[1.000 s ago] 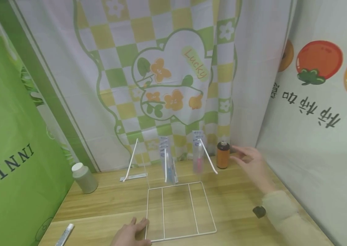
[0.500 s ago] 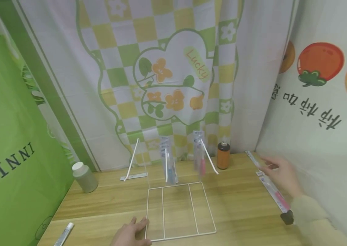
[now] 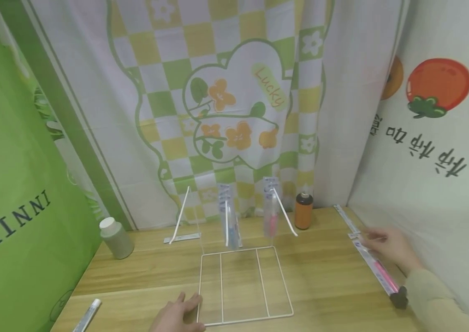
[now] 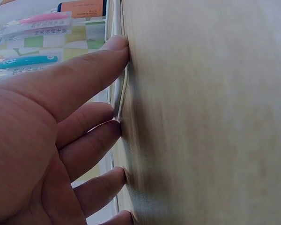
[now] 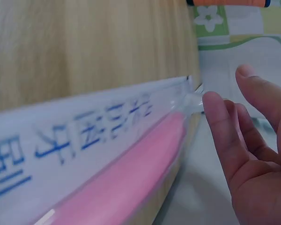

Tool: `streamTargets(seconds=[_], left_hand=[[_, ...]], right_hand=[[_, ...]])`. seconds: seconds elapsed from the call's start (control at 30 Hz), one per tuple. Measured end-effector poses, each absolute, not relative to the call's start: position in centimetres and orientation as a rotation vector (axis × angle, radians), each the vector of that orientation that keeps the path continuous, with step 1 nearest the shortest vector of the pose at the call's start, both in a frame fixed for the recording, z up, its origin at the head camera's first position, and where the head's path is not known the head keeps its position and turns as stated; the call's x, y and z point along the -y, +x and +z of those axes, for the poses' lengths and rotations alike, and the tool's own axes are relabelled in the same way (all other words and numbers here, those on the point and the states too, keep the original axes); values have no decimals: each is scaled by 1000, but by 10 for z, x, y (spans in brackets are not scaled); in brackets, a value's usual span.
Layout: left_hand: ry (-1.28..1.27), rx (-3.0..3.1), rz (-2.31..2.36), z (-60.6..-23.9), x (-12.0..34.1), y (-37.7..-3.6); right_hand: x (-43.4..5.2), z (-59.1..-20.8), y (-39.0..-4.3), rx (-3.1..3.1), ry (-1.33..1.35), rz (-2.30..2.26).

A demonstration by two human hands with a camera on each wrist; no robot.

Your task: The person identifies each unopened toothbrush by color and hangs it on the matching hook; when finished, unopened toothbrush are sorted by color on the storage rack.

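We see the right hand [image 3: 392,246] with relaxed fingers [image 5: 220,122] touching the packaged pink toothbrush [image 3: 377,265]; the left hand [image 3: 176,316] lies flat, fingers straight, against the white wire rack [image 3: 244,283] on the surface [image 3: 143,272].

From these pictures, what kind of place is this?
Probably a staged booth, not a real shop: printed cloth backdrops enclose a wooden table bearing a white wire rack hung with packaged toothbrushes.

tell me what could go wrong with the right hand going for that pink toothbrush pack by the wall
The pink toothbrush pack lies along the table edge against the wall; the right hand only touches its end tab, so it may slide or slip free. The left hand merely presses the white wire rack, which could shift.
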State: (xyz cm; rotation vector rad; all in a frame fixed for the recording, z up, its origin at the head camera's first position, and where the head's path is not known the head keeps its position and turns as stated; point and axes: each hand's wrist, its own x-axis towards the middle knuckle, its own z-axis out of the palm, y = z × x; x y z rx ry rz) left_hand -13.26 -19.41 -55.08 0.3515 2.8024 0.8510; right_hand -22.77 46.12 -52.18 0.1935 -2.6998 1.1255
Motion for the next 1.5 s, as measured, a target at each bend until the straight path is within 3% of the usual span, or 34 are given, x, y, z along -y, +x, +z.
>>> streamTargets(seconds=[0.3,1.5], left_hand=[[381,-2827,839,-552,194,-133],[399,-2847,827,-553,195,-133]], right_hand=[[-481,-542,-231,2828,115,1213],[-471,-539,-236,2881,163,876]])
